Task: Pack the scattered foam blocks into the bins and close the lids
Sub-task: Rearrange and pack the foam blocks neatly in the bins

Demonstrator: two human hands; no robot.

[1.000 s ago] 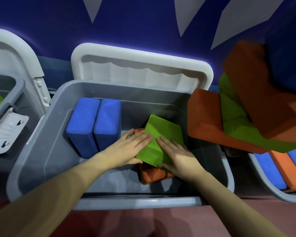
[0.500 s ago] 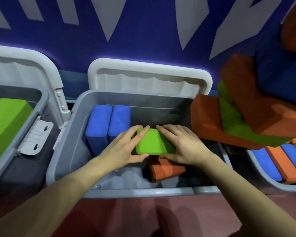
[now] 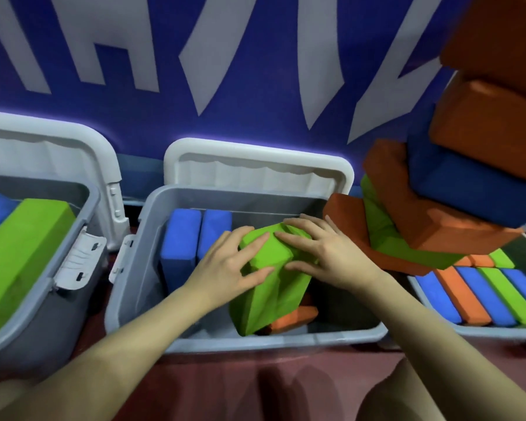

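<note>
Green block (image 3: pixel 271 281) now upended, both hands (image 3: pixel 281 261) still flat atop.

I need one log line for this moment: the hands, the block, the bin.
left hand: on green block | right hand: on green block | block: tilted in middle bin, over orange block | lid: open
</note>
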